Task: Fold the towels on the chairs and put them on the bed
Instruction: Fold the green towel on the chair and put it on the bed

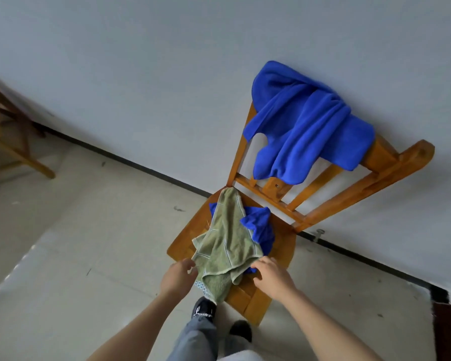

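- The person stands right up against the wooden chair [284, 241], both arms reaching down to the seat; that close stance puts the cloth within easy reach from both sides at once.
- The green towel [227, 243] lies crumpled on the seat, its near end spilling over the front edge toward the person's shoe [205, 310]; it sits on top of the blue towel on the seat [261, 225], so it is the natural one to take first.
- The left grip [179, 276] has thumb and fingers closed onto the towel's left edge, a pinch rather than a fistful; the right grip [271, 276] has its fingers curled down over the right-hand corner, and it looks to have hold of the cloth, though the fingertips are tucked out of my sight.
- Taking it at two opposite edges makes sense to me; lifted like that, the towel would hang open and flat, ready to be halved.
- A second blue towel [307, 126] is slung over the backrest, bunched in the middle and well above the seat; I judge it waits its turn.
- Nothing looks folded yet; the bed is not in view, so the carry seems some way off; another piece of wooden furniture [18, 152] stands well apart to the left.
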